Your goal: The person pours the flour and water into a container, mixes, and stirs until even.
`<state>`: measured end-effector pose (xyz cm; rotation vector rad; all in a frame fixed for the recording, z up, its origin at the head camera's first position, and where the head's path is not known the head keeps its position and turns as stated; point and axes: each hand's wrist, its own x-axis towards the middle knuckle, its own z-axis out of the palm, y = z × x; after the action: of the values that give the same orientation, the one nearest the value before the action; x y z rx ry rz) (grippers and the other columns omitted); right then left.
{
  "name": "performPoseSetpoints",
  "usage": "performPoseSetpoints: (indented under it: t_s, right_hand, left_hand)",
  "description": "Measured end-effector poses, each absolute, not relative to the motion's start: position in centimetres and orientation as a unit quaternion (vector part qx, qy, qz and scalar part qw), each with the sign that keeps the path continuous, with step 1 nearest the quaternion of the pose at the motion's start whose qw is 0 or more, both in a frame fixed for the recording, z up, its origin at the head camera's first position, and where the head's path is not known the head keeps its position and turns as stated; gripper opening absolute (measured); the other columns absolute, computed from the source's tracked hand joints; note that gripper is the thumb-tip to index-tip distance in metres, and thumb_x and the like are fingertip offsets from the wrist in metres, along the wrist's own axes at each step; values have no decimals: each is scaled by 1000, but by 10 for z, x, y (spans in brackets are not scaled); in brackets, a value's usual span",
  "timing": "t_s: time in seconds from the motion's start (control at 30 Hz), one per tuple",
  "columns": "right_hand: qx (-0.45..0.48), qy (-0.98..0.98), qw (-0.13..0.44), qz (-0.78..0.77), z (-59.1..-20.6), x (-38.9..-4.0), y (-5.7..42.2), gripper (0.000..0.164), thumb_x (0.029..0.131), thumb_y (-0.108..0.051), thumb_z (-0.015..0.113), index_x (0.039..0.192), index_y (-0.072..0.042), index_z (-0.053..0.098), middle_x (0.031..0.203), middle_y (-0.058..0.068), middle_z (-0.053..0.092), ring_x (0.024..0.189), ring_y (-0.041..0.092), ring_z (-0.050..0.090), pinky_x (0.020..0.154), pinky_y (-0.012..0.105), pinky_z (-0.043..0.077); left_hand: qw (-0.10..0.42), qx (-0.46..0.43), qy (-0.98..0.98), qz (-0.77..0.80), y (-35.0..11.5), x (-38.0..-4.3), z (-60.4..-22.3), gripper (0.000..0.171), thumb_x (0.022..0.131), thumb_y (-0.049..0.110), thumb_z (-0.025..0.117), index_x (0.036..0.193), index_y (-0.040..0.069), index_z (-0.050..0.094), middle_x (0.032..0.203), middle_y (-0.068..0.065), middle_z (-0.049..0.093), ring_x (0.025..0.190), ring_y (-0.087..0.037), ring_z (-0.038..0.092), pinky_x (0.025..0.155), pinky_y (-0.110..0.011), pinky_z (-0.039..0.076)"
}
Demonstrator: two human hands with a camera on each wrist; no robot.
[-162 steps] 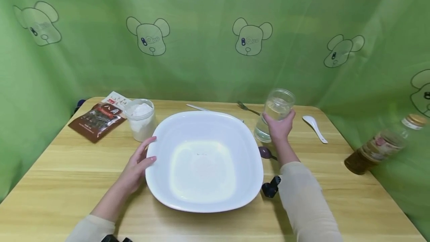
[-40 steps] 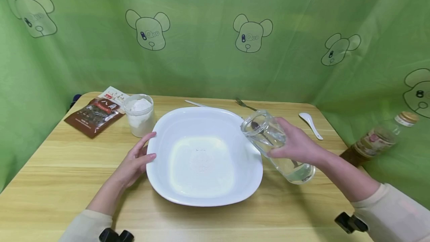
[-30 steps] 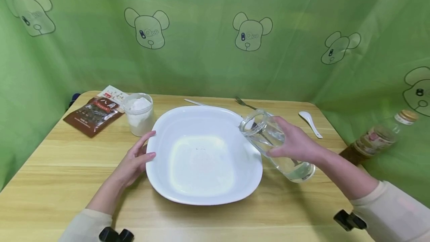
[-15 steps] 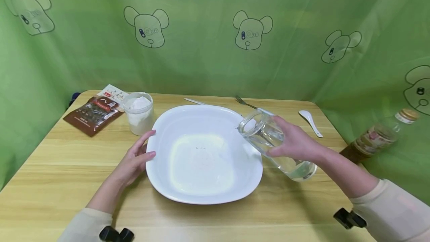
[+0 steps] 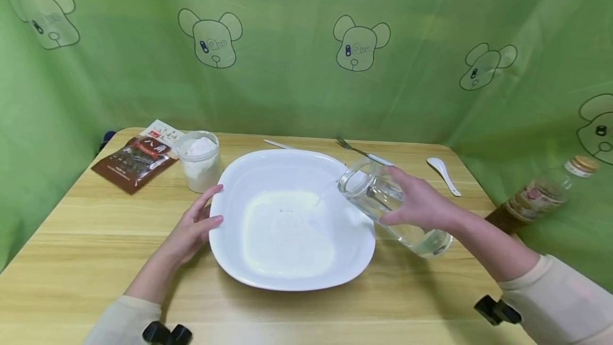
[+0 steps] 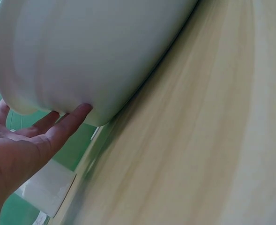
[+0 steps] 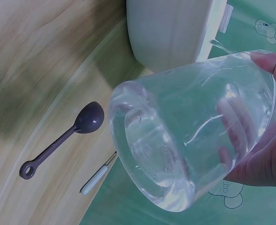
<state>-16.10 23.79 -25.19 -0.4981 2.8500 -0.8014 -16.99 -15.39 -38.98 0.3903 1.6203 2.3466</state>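
A large white basin (image 5: 292, 276) stands in the middle of the wooden table. My left hand (image 5: 193, 228) holds it at its left rim; in the left wrist view, fingers (image 6: 65, 126) lie against its outer wall. My right hand (image 5: 421, 201) grips a clear glass jar (image 5: 383, 201) of water round its body. The jar is tilted left, its mouth over the basin's right rim, and a thin stream of water (image 5: 323, 194) runs from it into the basin. In the right wrist view, the jar's thick base (image 7: 152, 150) faces the camera.
Left of the basin stand a jar of white powder (image 5: 200, 166) and a brown spice packet (image 5: 134, 164). A fork (image 5: 364, 152) and white spoon (image 5: 444, 174) lie at the back. A dark spoon (image 7: 88, 119) lies below the glass jar. A bottle of brown liquid (image 5: 536, 198) stands far right.
My right hand has lifted the glass jar off the table and tipped it over the basin's rim. A stream of water now shows at its mouth. My left hand has stayed on the basin.
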Motion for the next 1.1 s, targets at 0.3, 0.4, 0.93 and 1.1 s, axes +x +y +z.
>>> performPoseSetpoints:
  t_s: [0.3, 0.4, 0.93, 1.1]
  right_hand:
    - [-163, 939, 85, -290, -253, -161, 238, 94, 57, -16, 76, 133, -5, 22, 115, 28, 44, 62, 18, 53, 45, 29, 47]
    - [-172, 942, 77, -276, -253, -161, 238, 95, 58, -18, 76, 134, -3, 21, 116, 28, 43, 77, 24, 55, 59, 32, 50]
    - [-180, 951, 68, -243, -251, -162, 236, 94, 58, -19, 76, 133, -1, 22, 117, 30, 42, 101, 40, 45, 78, 47, 44]
    - [-185, 950, 70, -240, -250, -162, 235, 95, 58, -17, 75, 134, 2, 20, 117, 30, 42, 102, 40, 44, 79, 47, 44]
  left_hand:
    - [129, 130, 562, 806, -154, -170, -389, 63, 80, 0, 50, 135, 18, 25, 128, -24, 23, 100, -22, 48, 79, -38, 46]
    - [128, 131, 562, 806, -154, -170, -389, 62, 81, 0, 49, 135, 18, 25, 128, -24, 24, 99, -22, 49, 78, -39, 46]
    - [130, 134, 555, 811, -153, -170, -391, 62, 81, 0, 50, 135, 18, 25, 125, -22, 27, 99, -23, 49, 78, -39, 46]
    - [127, 134, 556, 810, -154, -170, -391, 62, 81, -1, 49, 135, 18, 25, 125, -22, 27, 99, -24, 49, 78, -39, 47]
